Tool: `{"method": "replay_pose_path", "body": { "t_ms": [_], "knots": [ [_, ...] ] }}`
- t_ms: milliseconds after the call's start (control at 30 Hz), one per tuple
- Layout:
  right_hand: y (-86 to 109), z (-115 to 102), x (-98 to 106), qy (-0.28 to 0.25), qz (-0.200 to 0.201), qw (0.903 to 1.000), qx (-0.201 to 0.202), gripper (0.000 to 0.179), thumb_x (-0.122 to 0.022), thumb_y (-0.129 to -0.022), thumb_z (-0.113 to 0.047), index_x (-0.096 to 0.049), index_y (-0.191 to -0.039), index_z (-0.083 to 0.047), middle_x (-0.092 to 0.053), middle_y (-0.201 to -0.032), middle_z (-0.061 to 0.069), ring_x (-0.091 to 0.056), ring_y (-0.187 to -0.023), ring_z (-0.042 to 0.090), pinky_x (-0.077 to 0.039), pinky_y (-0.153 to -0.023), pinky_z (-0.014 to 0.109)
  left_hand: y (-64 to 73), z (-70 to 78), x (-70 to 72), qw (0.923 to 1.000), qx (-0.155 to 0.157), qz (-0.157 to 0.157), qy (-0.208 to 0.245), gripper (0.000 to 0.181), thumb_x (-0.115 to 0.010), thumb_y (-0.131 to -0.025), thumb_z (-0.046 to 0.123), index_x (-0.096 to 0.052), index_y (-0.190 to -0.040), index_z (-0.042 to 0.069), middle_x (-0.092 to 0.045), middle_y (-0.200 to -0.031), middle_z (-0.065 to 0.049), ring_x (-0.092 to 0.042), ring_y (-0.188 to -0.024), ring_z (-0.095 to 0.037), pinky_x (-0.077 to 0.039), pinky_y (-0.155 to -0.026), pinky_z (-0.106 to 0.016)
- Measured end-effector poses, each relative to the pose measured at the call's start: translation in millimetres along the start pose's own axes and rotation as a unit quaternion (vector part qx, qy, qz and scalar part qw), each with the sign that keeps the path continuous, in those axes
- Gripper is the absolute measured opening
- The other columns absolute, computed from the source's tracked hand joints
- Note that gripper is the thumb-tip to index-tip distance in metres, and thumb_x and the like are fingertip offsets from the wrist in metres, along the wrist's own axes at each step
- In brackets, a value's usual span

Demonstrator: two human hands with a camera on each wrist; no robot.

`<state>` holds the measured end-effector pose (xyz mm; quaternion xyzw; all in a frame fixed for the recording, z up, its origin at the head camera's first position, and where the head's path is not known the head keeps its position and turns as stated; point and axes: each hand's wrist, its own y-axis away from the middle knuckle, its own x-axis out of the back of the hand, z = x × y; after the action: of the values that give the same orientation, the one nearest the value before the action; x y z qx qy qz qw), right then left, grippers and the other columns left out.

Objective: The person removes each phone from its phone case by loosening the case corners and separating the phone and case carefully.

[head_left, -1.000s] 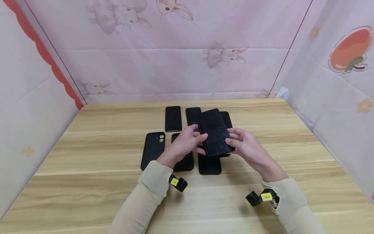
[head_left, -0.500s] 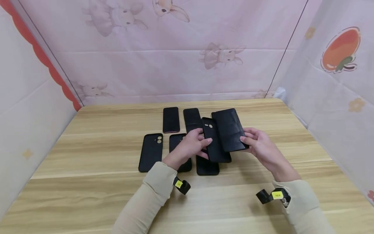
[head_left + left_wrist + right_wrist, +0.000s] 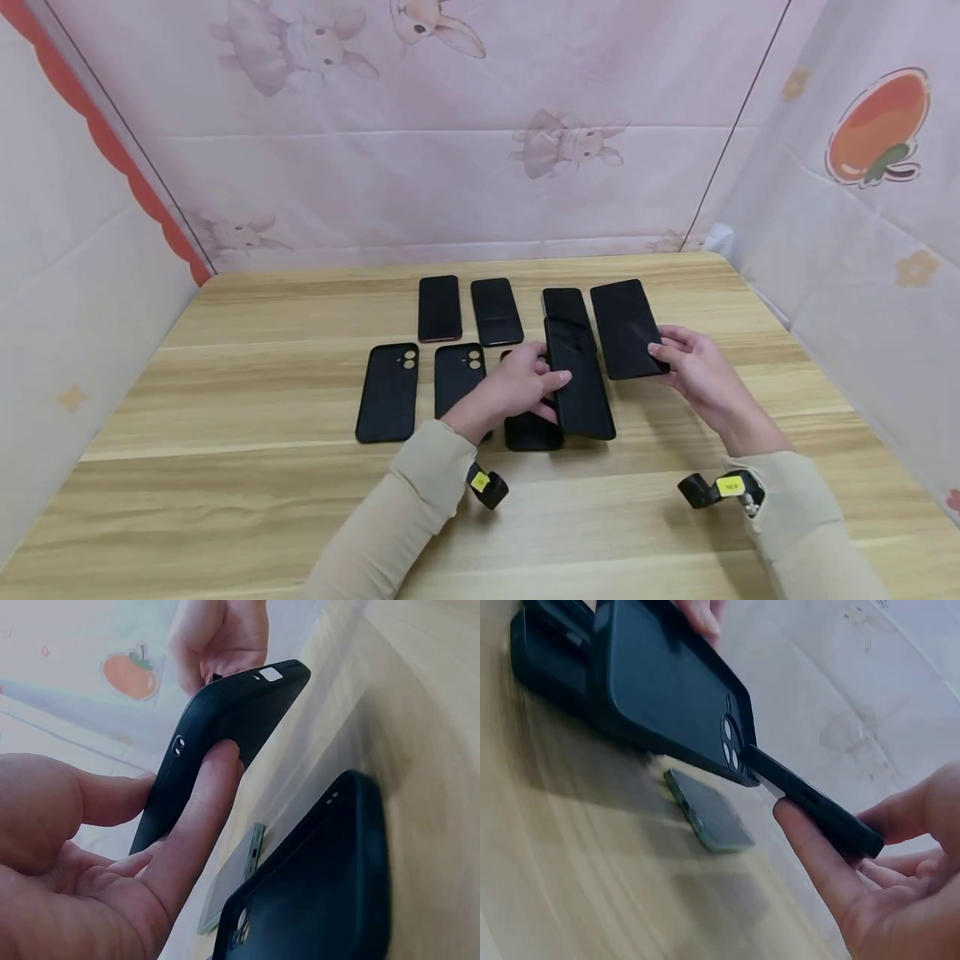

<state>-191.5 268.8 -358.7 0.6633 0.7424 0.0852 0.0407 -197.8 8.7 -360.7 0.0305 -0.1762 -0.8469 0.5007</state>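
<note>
My left hand pinches a black phone case by its left side, tilted above the table. In the left wrist view the thumb and a finger clasp the case near its end with the port cutouts. My right hand grips a black phone by its lower right edge, raised to the right of the case. The right wrist view shows this phone edge-on, with the case's camera holes behind it. Another case lies partly hidden under my left hand and the held case.
Two dark phones lie side by side at the back, and a third phone lies behind the held case. Two black cases rest in front on the wooden table. Fabric-covered walls stand behind and at both sides.
The phone and case, first stacked between both hands, are now apart. My right hand has moved right with the phone; my left has brought the case slightly right and nearer.
</note>
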Motion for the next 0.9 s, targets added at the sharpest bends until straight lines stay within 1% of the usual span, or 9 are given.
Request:
{"method": "replay_pose_path", "body": {
  "t_ms": [67, 133, 167, 267, 333, 400, 567, 767, 900],
  "knots": [
    [-2.6, 2.9, 2.8, -0.006, 0.005, 1.0000, 0.000, 0.062, -0.050, -0.102, -0.010, -0.018, -0.150, 0.014, -0.062, -0.107, -0.010, -0.066, -0.093, 0.000, -0.057, -0.080, 0.021, -0.1, -0.7, -4.1, 1.0000, 0.004, 0.002, -0.008, 0.070, -0.059, -0.100, 0.017, -0.020, -0.156, 0.004, -0.053, -0.142, -0.022, -0.074, -0.089, -0.030, -0.062, -0.070, -0.036],
    [-5.1, 6.4, 4.8, -0.003, 0.009, 1.0000, 0.003, 0.061, -0.049, -0.102, -0.009, -0.018, -0.150, 0.015, -0.063, -0.113, -0.001, -0.066, -0.093, 0.000, -0.058, -0.081, 0.022, -0.4, -1.3, -8.2, 0.9999, 0.006, 0.002, -0.010, 0.070, -0.060, -0.100, 0.016, -0.021, -0.156, 0.004, -0.052, -0.143, -0.023, -0.073, -0.090, -0.029, -0.062, -0.069, -0.036],
    [-6.3, 8.3, 5.6, 0.000, 0.010, 0.9999, 0.004, 0.061, -0.048, -0.103, -0.008, -0.017, -0.150, 0.015, -0.061, -0.119, 0.007, -0.066, -0.093, -0.001, -0.058, -0.082, 0.023, -0.5, -1.8, -9.9, 0.9999, 0.007, 0.001, -0.013, 0.071, -0.060, -0.099, 0.016, -0.020, -0.156, 0.003, -0.052, -0.144, -0.023, -0.074, -0.090, -0.029, -0.062, -0.069, -0.036],
    [-9.9, 14.2, 8.3, 0.009, 0.016, 0.9998, 0.003, 0.061, -0.046, -0.103, -0.008, -0.016, -0.150, 0.016, -0.044, -0.138, 0.028, -0.064, -0.094, -0.002, -0.058, -0.083, 0.023, -0.9, -2.8, -15.2, 0.9998, 0.011, 0.000, -0.019, 0.072, -0.062, -0.099, 0.017, -0.021, -0.156, 0.004, -0.053, -0.143, -0.022, -0.074, -0.086, -0.028, -0.061, -0.068, -0.035],
    [-12.6, 17.7, 10.7, 0.010, 0.018, 0.9998, -0.001, 0.059, -0.044, -0.104, -0.007, -0.015, -0.150, 0.016, -0.033, -0.146, 0.034, -0.063, -0.095, -0.004, -0.058, -0.083, 0.023, -1.5, -3.5, -18.4, 0.9997, 0.011, -0.002, -0.023, 0.072, -0.061, -0.099, 0.017, -0.020, -0.157, 0.004, -0.054, -0.141, -0.022, -0.074, -0.082, -0.027, -0.061, -0.067, -0.034],
    [-15.0, 20.2, 13.4, 0.007, 0.018, 0.9998, -0.006, 0.059, -0.042, -0.104, -0.007, -0.014, -0.151, 0.016, -0.027, -0.150, 0.036, -0.062, -0.095, -0.004, -0.058, -0.083, 0.023, -2.7, -4.3, -21.5, 0.9996, 0.011, -0.004, -0.024, 0.072, -0.061, -0.099, 0.017, -0.019, -0.157, 0.003, -0.056, -0.138, -0.021, -0.074, -0.079, -0.026, -0.061, -0.067, -0.033],
    [-20.6, 23.3, 19.2, -0.002, 0.015, 0.9996, -0.023, 0.060, -0.040, -0.105, -0.008, -0.010, -0.152, 0.013, -0.020, -0.155, 0.035, -0.060, -0.095, -0.006, -0.057, -0.085, 0.022, -6.5, -7.0, -28.0, 0.9997, 0.007, -0.006, -0.021, 0.072, -0.061, -0.099, 0.015, -0.019, -0.156, 0.001, -0.063, -0.127, -0.020, -0.074, -0.079, -0.027, -0.061, -0.066, -0.034],
    [-26.8, 26.3, 24.9, -0.002, 0.016, 0.9993, -0.034, 0.059, -0.039, -0.105, -0.007, -0.010, -0.153, 0.012, -0.018, -0.156, 0.034, -0.058, -0.097, -0.004, -0.056, -0.089, 0.025, -9.8, -10.7, -34.2, 0.9999, -0.005, -0.014, 0.000, 0.047, -0.062, -0.098, 0.011, -0.042, -0.140, 0.001, -0.070, -0.101, -0.015, -0.074, -0.077, -0.031, -0.061, -0.062, -0.035],
    [-28.8, 28.7, 28.6, 0.007, 0.015, 0.9992, -0.035, 0.058, -0.037, -0.105, -0.007, -0.011, -0.152, 0.013, -0.017, -0.156, 0.033, -0.056, -0.100, -0.002, -0.056, -0.090, 0.024, -12.0, -12.3, -37.3, 0.9998, -0.006, -0.018, 0.008, 0.041, -0.062, -0.097, 0.010, -0.047, -0.135, 0.004, -0.071, -0.094, -0.014, -0.074, -0.076, -0.031, -0.061, -0.060, -0.035]
  ]
}}
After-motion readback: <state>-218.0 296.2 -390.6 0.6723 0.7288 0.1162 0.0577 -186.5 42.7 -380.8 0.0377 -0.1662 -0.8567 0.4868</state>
